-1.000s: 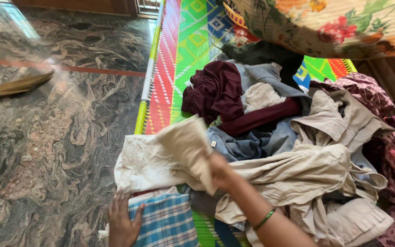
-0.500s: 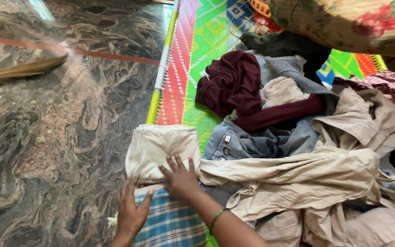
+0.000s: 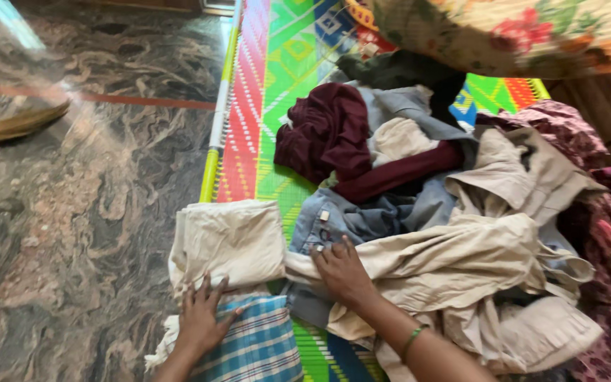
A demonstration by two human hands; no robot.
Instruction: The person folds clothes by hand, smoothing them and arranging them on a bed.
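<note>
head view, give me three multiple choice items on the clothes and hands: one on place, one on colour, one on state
1. Where does the left hand rest?
A. on the checked cloth
B. on the broom
C. on the maroon garment

2. What colour is the bangle on the right wrist?
A. red
B. green
C. white

3. What state is the cream cloth at the mat's edge in?
A. hanging up
B. rolled into a ball
C. folded flat

Answers: 1 A, its palm lies on the blue checks, fingertips reaching the cream cloth; 2 B, a thin green ring circles the wrist behind the right hand; 3 C, it lies as a neat flat rectangle.
</note>
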